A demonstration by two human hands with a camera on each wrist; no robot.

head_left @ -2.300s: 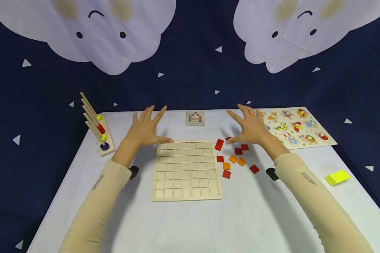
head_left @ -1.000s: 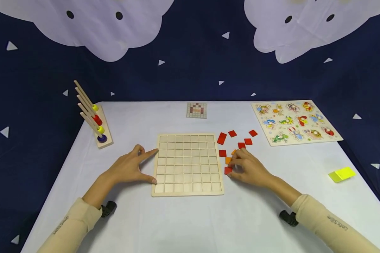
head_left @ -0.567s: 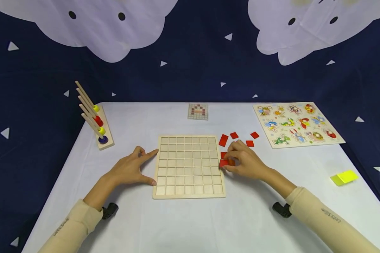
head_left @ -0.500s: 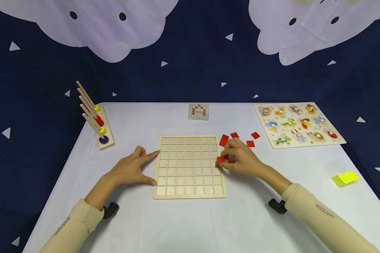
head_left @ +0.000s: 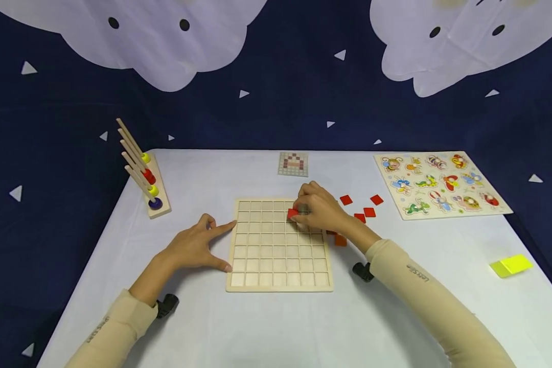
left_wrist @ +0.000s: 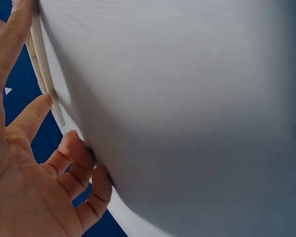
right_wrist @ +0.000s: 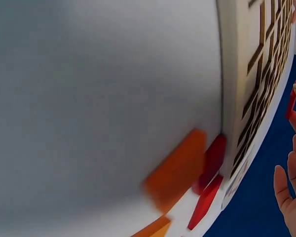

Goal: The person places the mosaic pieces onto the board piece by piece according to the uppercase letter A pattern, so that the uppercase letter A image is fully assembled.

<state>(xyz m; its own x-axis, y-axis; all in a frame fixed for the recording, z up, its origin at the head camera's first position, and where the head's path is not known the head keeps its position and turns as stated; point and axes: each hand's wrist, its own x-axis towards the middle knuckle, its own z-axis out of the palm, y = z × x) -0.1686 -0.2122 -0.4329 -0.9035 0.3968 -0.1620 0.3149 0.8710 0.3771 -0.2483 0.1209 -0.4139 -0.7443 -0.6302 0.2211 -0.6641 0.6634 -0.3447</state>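
Observation:
A wooden grid board [head_left: 266, 251] lies in the middle of the white table, its square cells bare. My left hand [head_left: 190, 248] is at its left edge; the straight index finger and thumb touch the frame, and in the left wrist view the other fingers [left_wrist: 81, 170] bend loosely. Between thumb and fingertips my right hand [head_left: 322, 208] pinches a red square tile [head_left: 292, 214], close over the board's far right part. In the right wrist view this tile [right_wrist: 292, 101] stands clear of the grid. Right of the board lie several loose red tiles [head_left: 369, 212] and an orange tile [head_left: 341, 240].
A small pattern card [head_left: 293, 164] lies behind the board. At the left stands a peg stand [head_left: 160, 185] with coloured rings. An insect puzzle board [head_left: 441, 185] lies at the back right, with a yellow sticky-note pad [head_left: 510, 266] in front of it.
Both hands came down from above the table; the left settled at the board's edge. My right hand picked up a red tile beside the board and carried it left and away, over the grid.

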